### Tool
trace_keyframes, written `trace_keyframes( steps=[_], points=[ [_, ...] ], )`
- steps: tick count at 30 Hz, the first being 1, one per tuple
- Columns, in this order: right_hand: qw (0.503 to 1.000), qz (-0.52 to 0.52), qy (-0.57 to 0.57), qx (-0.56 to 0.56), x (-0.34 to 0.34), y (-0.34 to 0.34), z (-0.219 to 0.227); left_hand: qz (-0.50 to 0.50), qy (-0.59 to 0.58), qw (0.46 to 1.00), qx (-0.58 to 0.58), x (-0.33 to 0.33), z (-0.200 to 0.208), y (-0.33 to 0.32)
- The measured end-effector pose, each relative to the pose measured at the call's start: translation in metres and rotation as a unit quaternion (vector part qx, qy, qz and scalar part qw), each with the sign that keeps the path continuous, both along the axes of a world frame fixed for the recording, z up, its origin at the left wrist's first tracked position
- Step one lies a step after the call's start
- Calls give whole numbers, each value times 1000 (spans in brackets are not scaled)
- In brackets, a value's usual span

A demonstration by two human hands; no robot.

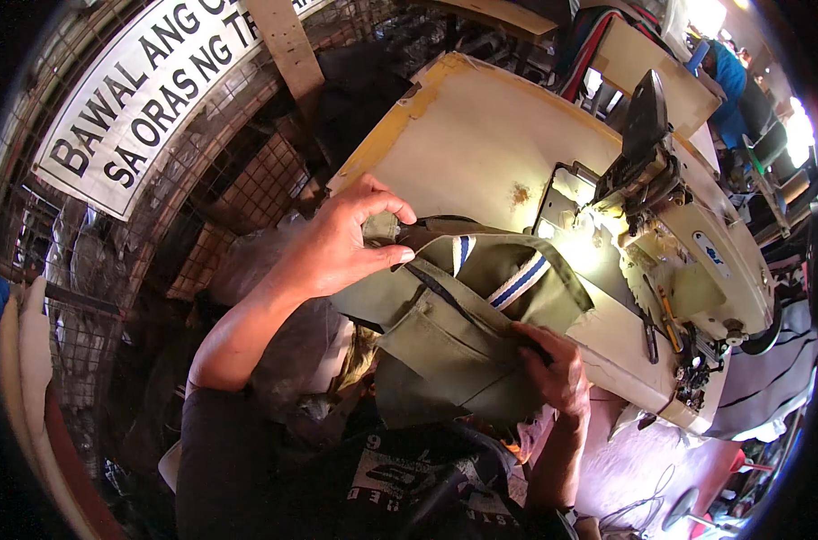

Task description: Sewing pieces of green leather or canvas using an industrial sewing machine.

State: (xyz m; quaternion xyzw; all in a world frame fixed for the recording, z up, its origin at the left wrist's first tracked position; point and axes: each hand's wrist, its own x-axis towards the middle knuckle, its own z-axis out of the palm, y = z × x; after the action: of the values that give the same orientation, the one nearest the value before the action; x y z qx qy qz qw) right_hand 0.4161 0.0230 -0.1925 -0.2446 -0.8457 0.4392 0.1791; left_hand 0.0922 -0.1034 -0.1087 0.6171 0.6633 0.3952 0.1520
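Green cloth (445, 337) at the table's (490, 117) near edge, left of the sewing machine (706, 238); striped tape (521, 281) and a pocket (431, 342) look already joined on; stitching left, can't tell from here. Right hand (557, 371) clamped on the cloth's right side; left hand (348, 238) has thumb and forefinger apart by its left end.

The left forearm (269, 310) slanted in from eight o'clock to the left hand (344, 238), near centre toward ten, its thumb (386, 260) and forefinger (391, 203) arched, tips apart. From five o'clock rose the right forearm (560, 454); the right hand (564, 371), toward four, had curled fingers (537, 337).
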Motion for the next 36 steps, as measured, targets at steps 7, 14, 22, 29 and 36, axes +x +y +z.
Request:
trace_keyframes(
  steps=[7, 14, 22, 29, 36],
  points=[
    [1000, 25, 17, -3, -5, 22, 5, 74, -11, 995, -59, -3, -34, 1],
    [996, 51, -10, 74, -24, 43, 15, 68, -200, 968, -138, -19, -55, 10],
    [957, 39, 82, 276, -99, 23, 29, 85, -235, 962, -109, -22, -60, 26],
    [974, 19, 163, 156, -183, 22, -10, 82, -222, 972, -12, -27, -58, 35],
    [943, 65, 121, 303, -183, 22, -24, 117, -253, 950, -143, -20, -46, 27]
  ],
)
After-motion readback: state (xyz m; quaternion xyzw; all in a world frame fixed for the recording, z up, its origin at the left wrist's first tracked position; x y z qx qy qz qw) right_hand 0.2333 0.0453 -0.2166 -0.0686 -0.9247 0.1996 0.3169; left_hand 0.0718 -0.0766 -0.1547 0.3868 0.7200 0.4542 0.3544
